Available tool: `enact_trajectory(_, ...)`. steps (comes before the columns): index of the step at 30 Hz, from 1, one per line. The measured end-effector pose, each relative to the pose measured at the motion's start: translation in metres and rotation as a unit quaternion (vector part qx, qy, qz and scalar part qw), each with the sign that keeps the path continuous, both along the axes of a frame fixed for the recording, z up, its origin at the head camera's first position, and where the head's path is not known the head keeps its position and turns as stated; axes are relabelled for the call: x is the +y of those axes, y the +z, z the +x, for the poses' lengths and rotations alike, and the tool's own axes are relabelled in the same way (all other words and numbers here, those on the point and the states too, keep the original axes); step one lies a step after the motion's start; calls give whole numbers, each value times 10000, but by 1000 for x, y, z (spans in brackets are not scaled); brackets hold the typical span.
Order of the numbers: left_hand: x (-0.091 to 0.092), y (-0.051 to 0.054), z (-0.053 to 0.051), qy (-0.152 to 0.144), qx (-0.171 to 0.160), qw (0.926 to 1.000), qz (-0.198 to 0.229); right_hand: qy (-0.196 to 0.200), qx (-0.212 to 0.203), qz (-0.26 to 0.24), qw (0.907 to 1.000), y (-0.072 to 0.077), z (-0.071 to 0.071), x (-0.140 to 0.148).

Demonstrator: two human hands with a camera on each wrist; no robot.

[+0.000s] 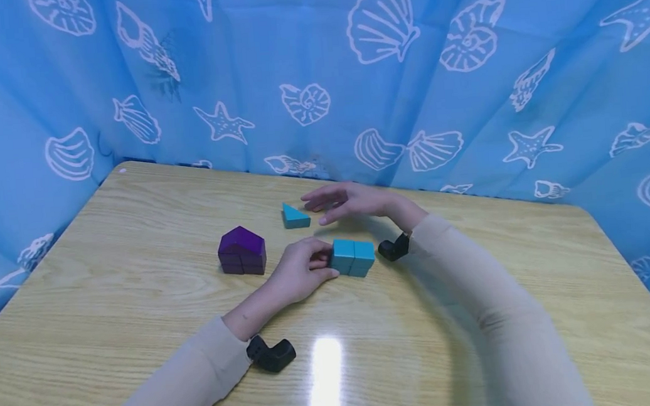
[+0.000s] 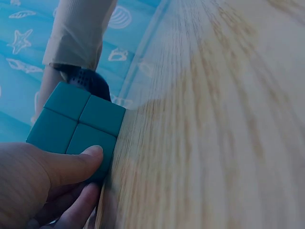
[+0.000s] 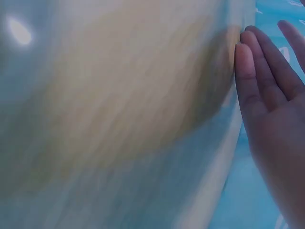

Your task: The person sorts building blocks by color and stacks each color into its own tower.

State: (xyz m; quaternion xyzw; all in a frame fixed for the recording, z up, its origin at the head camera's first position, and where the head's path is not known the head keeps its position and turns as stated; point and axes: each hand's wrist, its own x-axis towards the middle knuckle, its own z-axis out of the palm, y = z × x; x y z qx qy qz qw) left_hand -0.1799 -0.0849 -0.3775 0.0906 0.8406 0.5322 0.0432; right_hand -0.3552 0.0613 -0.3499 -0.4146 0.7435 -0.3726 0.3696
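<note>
Several teal blocks are joined in a boxy stack [image 1: 353,257] on the table, with seams between them. My left hand [image 1: 303,270] holds the left end of this stack. In the left wrist view, the left thumb [image 2: 78,164] lies across a lower block [image 2: 90,143], with the other fingers partly hidden beneath it. My right hand [image 1: 356,202] is beyond the stack, its fingers extended and holding nothing. Left of those fingertips, apart from them, lies a teal triangular block [image 1: 295,216]. In the right wrist view, the right hand [image 3: 271,100] shows straight fingers near the table's edge.
Left of my left hand stands a purple block shape [image 1: 241,251] with a pointed top, made of joined pieces. The wooden table [image 1: 136,254] has a bright reflection at its front. A blue curtain [image 1: 270,62] with shell prints hangs behind the table.
</note>
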Motion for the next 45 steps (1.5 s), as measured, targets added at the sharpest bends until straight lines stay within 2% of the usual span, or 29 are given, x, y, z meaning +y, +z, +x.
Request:
enact_trajectory(11,0,1,0,-75,104,9999,-81,590,-106,-26,9982,-3,-10,-21)
enact_trajectory(18,-3,3,-2,-107,155,9997,-143,910,219,45,9956,2,-13,-36)
enact_trajectory(34,-2,-2,-2,-65,133,9999,-86,813,445,151,9956,-3,-11,-44)
enact_trajectory(45,-2,-3,-1,-58,191,9998,-97,1064,1132,40,9879,-8,-2,-54)
